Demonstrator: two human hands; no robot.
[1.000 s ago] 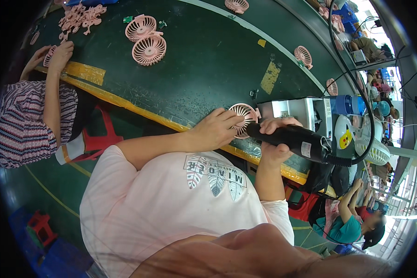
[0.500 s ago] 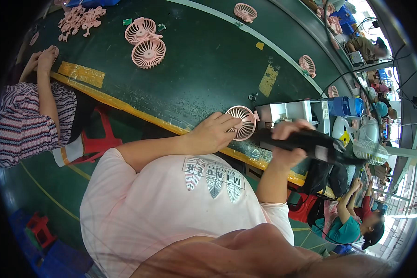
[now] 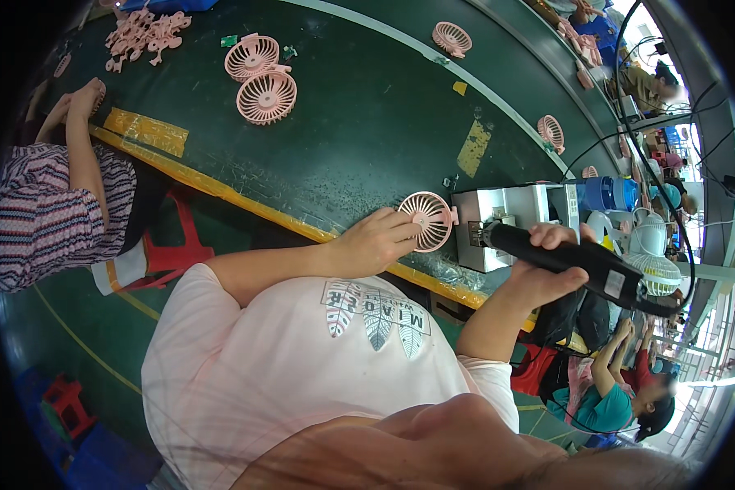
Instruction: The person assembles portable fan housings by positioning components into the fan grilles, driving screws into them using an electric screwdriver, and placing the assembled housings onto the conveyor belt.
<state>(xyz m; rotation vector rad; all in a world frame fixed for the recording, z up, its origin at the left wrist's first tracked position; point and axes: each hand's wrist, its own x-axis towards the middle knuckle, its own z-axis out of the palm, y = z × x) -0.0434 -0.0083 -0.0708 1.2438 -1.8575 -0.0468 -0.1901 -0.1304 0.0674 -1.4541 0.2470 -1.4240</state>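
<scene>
My left hand (image 3: pixel 379 242) grips the near-left rim of a round pink slatted fan housing (image 3: pixel 438 217), which sits at the table's near edge. A black electric screwdriver (image 3: pixel 603 263) lies level in my right hand (image 3: pixel 539 282), its fingers wrapped round the body. The driver's front end points left, at the metal front of a silver screw feeder box (image 3: pixel 490 255). Whether its tip touches the box, and whether it carries a screw, is too small to tell. The fan housing's tab nearly meets the box's left side.
Two more pink fan housings (image 3: pixel 267 97) lie far left, beside a pile of small pink parts (image 3: pixel 145 37). Other housings (image 3: pixel 452 38) rest on the strip beyond the white line. A co-worker's hands (image 3: pixel 83 102) are at the left; a black cable (image 3: pixel 684 245) loops at the right.
The screwdriver has moved right, from beside the fan housing to the front of the screw feeder. My left hand stays on the housing. Housings on the far strip have shifted to the right.
</scene>
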